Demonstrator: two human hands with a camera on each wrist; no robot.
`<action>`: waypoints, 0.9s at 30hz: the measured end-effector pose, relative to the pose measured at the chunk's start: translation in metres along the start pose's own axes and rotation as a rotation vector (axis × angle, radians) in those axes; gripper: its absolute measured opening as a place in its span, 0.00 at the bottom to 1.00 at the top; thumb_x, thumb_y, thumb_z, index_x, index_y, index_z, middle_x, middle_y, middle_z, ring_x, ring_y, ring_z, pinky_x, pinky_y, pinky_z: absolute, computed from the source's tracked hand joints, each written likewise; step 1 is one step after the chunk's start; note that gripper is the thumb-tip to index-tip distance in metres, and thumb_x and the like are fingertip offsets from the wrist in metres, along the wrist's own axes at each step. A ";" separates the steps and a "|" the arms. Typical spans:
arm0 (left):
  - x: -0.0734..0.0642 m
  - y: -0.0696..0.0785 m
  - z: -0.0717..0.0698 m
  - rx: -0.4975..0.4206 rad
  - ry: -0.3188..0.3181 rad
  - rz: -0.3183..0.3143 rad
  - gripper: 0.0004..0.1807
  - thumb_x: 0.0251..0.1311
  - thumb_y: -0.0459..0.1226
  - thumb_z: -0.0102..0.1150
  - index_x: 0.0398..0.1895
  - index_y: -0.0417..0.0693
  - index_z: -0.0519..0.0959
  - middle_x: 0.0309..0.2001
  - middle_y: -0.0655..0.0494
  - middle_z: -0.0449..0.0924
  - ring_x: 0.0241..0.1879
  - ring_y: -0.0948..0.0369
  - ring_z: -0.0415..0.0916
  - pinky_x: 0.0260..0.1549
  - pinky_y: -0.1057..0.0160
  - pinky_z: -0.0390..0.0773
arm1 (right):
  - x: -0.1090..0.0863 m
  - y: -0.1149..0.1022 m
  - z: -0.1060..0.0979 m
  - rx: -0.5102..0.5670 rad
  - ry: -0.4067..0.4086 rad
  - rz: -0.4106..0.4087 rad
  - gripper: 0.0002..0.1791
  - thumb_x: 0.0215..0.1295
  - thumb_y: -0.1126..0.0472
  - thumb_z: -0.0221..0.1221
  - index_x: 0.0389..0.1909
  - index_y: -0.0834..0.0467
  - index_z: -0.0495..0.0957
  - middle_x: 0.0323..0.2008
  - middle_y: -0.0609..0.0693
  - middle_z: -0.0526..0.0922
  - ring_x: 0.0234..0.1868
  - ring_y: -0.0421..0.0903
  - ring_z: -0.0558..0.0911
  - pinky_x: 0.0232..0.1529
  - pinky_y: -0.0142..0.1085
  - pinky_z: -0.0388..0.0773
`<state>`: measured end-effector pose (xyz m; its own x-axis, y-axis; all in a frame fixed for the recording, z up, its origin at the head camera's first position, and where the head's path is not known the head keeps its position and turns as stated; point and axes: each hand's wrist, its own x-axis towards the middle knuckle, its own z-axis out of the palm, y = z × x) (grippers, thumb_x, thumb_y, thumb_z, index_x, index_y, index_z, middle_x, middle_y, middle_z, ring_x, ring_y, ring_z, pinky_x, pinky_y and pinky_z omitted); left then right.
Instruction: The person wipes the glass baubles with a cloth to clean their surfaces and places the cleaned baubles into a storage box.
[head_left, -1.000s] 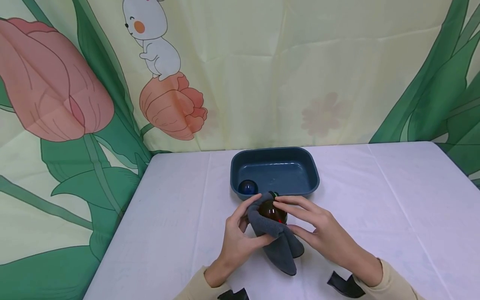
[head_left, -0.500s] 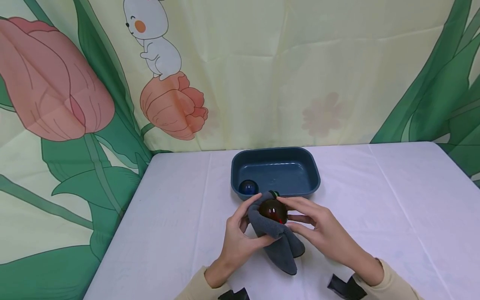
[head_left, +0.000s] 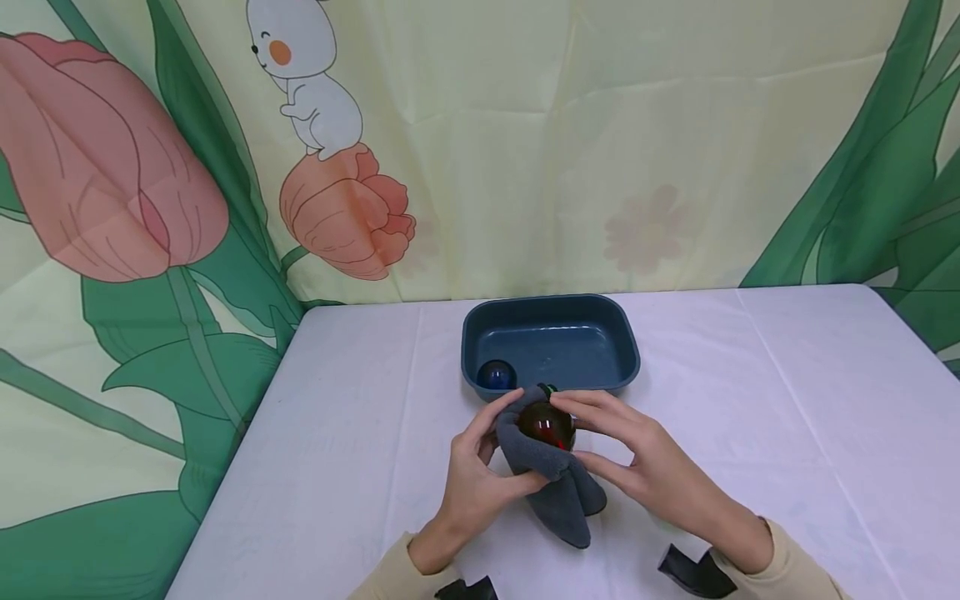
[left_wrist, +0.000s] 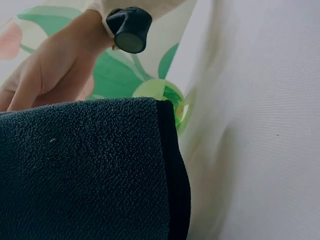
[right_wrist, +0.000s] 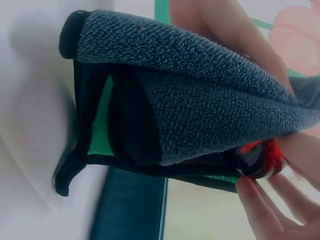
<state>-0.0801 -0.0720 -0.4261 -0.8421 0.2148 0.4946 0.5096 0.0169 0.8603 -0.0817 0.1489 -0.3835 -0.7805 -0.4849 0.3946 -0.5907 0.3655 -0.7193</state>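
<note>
A dark red glossy ball point(head_left: 546, 425) sits in a fold of a grey cloth point(head_left: 564, 508), held up in front of the blue tray. My left hand point(head_left: 476, 492) grips the cloth round the ball's left side, thumb nearer me and fingertips at the far edge. The right hand point(head_left: 648, 458) holds the ball's right side between curved fingers and thumb. In the right wrist view the cloth point(right_wrist: 200, 90) shows black trim and a green underside point(right_wrist: 101, 125), and the ball point(right_wrist: 265, 157) peeks out beneath it. The cloth point(left_wrist: 85, 165) fills much of the left wrist view.
Behind the hands stands a dark blue tray point(head_left: 626, 383) with a dark blue ball point(head_left: 497, 375) in its near left corner. A see-through yellow-green round thing point(left_wrist: 152, 90) shows past the cloth. A black wrist camera point(left_wrist: 131, 32) sits on the right wrist. A flowered backdrop hangs behind.
My right fingers have shifted slightly on the ball, spreading lower and then returning near its top. The cloth's hanging end has moved a little. My left hand keeps its place.
</note>
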 end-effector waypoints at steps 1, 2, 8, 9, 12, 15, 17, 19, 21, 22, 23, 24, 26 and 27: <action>0.000 0.000 0.000 0.001 0.001 0.002 0.41 0.49 0.27 0.74 0.68 0.39 0.68 0.59 0.42 0.78 0.55 0.55 0.80 0.57 0.61 0.79 | 0.000 0.000 0.000 -0.025 0.000 -0.020 0.41 0.51 0.74 0.71 0.68 0.50 0.71 0.64 0.47 0.74 0.60 0.44 0.79 0.55 0.27 0.78; 0.000 0.000 0.000 0.000 0.002 0.001 0.41 0.49 0.27 0.74 0.68 0.40 0.68 0.59 0.42 0.78 0.55 0.55 0.80 0.56 0.61 0.79 | 0.000 0.000 0.000 -0.046 0.001 -0.037 0.42 0.50 0.75 0.71 0.68 0.50 0.72 0.64 0.47 0.74 0.61 0.43 0.78 0.56 0.25 0.77; 0.000 -0.001 0.001 -0.016 0.005 -0.003 0.40 0.49 0.27 0.74 0.68 0.40 0.68 0.59 0.42 0.78 0.55 0.56 0.80 0.56 0.61 0.80 | 0.000 -0.001 0.002 -0.110 0.027 -0.068 0.46 0.45 0.77 0.73 0.67 0.49 0.72 0.64 0.46 0.74 0.63 0.44 0.76 0.58 0.20 0.72; 0.000 -0.001 0.001 -0.018 0.004 -0.007 0.40 0.50 0.27 0.73 0.68 0.40 0.68 0.59 0.42 0.78 0.55 0.56 0.80 0.56 0.61 0.80 | 0.000 -0.001 0.002 -0.113 0.033 -0.069 0.46 0.44 0.77 0.73 0.67 0.49 0.72 0.64 0.46 0.74 0.62 0.44 0.76 0.58 0.20 0.72; 0.000 0.000 0.002 -0.017 0.003 -0.019 0.40 0.50 0.28 0.73 0.68 0.39 0.68 0.59 0.42 0.78 0.54 0.55 0.80 0.56 0.61 0.80 | 0.000 -0.001 0.002 -0.114 0.042 -0.076 0.46 0.44 0.77 0.73 0.67 0.49 0.73 0.63 0.47 0.75 0.62 0.44 0.77 0.58 0.20 0.72; 0.000 0.001 0.002 -0.012 0.000 -0.022 0.40 0.50 0.28 0.73 0.69 0.38 0.67 0.59 0.43 0.78 0.54 0.56 0.80 0.55 0.61 0.80 | 0.000 0.000 0.003 -0.111 0.047 -0.082 0.46 0.43 0.78 0.73 0.67 0.50 0.73 0.63 0.47 0.75 0.61 0.44 0.78 0.58 0.20 0.72; 0.000 0.001 0.002 -0.010 -0.002 -0.022 0.40 0.50 0.28 0.73 0.69 0.39 0.67 0.59 0.43 0.78 0.54 0.56 0.80 0.55 0.62 0.81 | 0.000 0.000 0.002 -0.105 0.047 -0.073 0.46 0.43 0.78 0.73 0.67 0.51 0.73 0.62 0.47 0.75 0.60 0.44 0.79 0.56 0.22 0.75; 0.000 0.001 0.002 -0.008 -0.003 -0.021 0.40 0.50 0.28 0.74 0.69 0.39 0.67 0.59 0.43 0.79 0.54 0.56 0.80 0.55 0.62 0.80 | 0.000 0.000 0.002 -0.072 0.041 -0.048 0.44 0.45 0.78 0.72 0.67 0.52 0.73 0.62 0.49 0.76 0.58 0.45 0.80 0.54 0.27 0.79; 0.001 0.000 0.002 -0.007 -0.006 -0.019 0.41 0.49 0.28 0.74 0.69 0.39 0.67 0.59 0.43 0.79 0.54 0.56 0.80 0.56 0.62 0.80 | 0.000 -0.001 0.002 -0.014 0.025 0.001 0.41 0.50 0.76 0.70 0.67 0.53 0.72 0.62 0.50 0.76 0.57 0.46 0.81 0.51 0.32 0.82; 0.001 0.000 0.001 -0.009 -0.009 -0.020 0.41 0.49 0.28 0.74 0.69 0.39 0.67 0.59 0.43 0.78 0.54 0.56 0.80 0.56 0.62 0.80 | 0.000 -0.001 0.002 0.023 0.016 0.029 0.38 0.54 0.74 0.69 0.68 0.54 0.72 0.62 0.52 0.77 0.57 0.46 0.81 0.50 0.35 0.83; 0.001 0.000 0.001 -0.008 -0.012 -0.019 0.42 0.49 0.27 0.74 0.69 0.39 0.67 0.59 0.43 0.78 0.54 0.56 0.80 0.56 0.62 0.80 | 0.001 -0.001 0.002 0.063 0.006 0.057 0.36 0.57 0.72 0.67 0.68 0.55 0.71 0.62 0.53 0.77 0.56 0.47 0.81 0.50 0.37 0.84; 0.001 0.000 0.001 -0.009 -0.016 -0.019 0.42 0.49 0.27 0.74 0.69 0.39 0.67 0.59 0.43 0.78 0.55 0.56 0.80 0.57 0.61 0.80 | 0.001 -0.001 0.002 0.100 -0.002 0.086 0.34 0.60 0.70 0.66 0.68 0.56 0.71 0.62 0.54 0.77 0.56 0.47 0.81 0.49 0.38 0.84; 0.001 0.000 0.000 -0.008 -0.022 -0.020 0.42 0.48 0.27 0.74 0.70 0.39 0.66 0.60 0.43 0.77 0.55 0.55 0.79 0.57 0.61 0.80 | 0.001 0.000 0.001 0.148 -0.015 0.130 0.31 0.63 0.66 0.64 0.68 0.56 0.70 0.62 0.56 0.77 0.56 0.48 0.82 0.49 0.38 0.84; 0.001 0.000 0.000 -0.007 -0.024 -0.020 0.42 0.48 0.27 0.74 0.70 0.39 0.66 0.60 0.42 0.77 0.55 0.55 0.79 0.56 0.61 0.80 | 0.001 0.000 0.001 0.163 -0.021 0.143 0.31 0.64 0.65 0.64 0.69 0.56 0.70 0.62 0.56 0.76 0.56 0.48 0.82 0.49 0.38 0.84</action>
<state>-0.0812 -0.0720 -0.4251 -0.8475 0.2377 0.4746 0.4917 0.0149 0.8706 -0.0824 0.1470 -0.3836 -0.8486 -0.4542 0.2713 -0.4321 0.2990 -0.8508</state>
